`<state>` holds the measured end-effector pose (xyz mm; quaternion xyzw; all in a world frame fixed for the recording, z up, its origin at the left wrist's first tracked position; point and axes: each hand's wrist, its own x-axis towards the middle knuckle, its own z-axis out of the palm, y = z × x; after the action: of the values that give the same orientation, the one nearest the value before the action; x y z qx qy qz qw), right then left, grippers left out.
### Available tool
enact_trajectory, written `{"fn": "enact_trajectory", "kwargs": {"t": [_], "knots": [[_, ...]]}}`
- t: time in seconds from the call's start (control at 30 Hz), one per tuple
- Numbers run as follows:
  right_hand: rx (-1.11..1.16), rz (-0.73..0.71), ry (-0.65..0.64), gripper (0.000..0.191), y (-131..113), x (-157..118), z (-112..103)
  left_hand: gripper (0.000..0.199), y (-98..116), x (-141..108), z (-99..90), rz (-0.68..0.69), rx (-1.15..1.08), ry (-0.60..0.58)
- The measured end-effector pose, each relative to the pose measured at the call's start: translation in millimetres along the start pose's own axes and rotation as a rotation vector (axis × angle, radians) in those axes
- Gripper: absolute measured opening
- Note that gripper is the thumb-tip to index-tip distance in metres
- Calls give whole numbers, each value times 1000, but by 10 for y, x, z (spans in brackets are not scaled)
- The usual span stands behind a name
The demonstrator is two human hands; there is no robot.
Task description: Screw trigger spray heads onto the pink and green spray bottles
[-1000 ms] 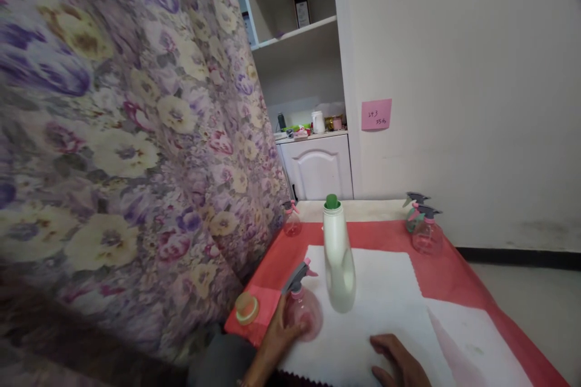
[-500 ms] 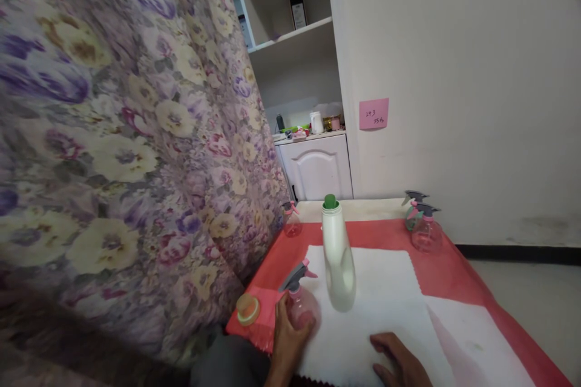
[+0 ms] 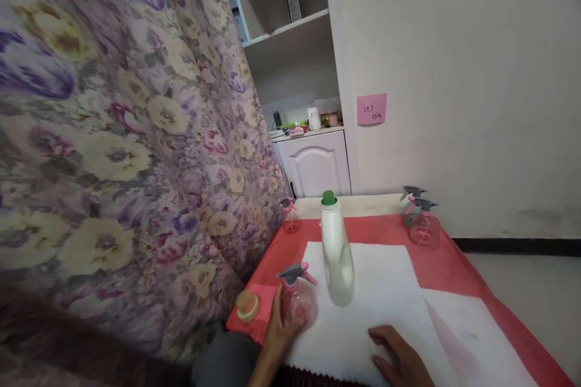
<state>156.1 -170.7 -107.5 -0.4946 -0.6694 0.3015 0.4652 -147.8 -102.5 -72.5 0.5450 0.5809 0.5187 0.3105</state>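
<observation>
A clear pink spray bottle with a grey and pink trigger head (image 3: 300,302) stands at the left edge of the white cloth (image 3: 381,308). Round its lower left side are the fingers and thumb of my left hand (image 3: 279,332). My right hand (image 3: 399,354) rests low over the cloth, fingers curved and apart, with nothing in it. Behind and between the hands stands a pale green jug (image 3: 338,260) with a green piece in its open neck. A round jar with a tan lid (image 3: 247,306) sits left of my left hand.
On the red tablecloth (image 3: 381,227), a small pink spray bottle (image 3: 291,219) stands back left; a pink one (image 3: 424,230) and a green one (image 3: 409,211) stand back right. A flowered curtain (image 3: 136,163) hangs at left.
The held spray bottle has turned more upright, its trigger head now level, and sits slightly further left with my left hand. My right hand has barely moved. The view has shifted slightly.
</observation>
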Motion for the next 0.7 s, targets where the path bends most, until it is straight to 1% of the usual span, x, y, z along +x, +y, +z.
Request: {"fn": "enact_trajectory", "kwargs": {"t": [0.1,0.2,0.3,0.4,0.47,0.57,0.7], "knots": [[-8,11,-13,30,10,-10,-1,99,11,-72,162,40,123,139],[-12,11,-30,31,24,-11,11,90,81,-95,278,51,273,229],[10,2,-10,30,27,-8,30,77,136,-67,306,50,343,276],[36,9,24,30,21,-1,38,68,144,-36,278,55,367,288],[52,30,6,30,15,10,29,67,132,-35,256,67,358,269],[113,82,-30,30,0,33,-1,73,103,-65,253,46,312,235],[188,167,14,31,-46,63,-57,85,44,-107,300,4,273,247]]}}
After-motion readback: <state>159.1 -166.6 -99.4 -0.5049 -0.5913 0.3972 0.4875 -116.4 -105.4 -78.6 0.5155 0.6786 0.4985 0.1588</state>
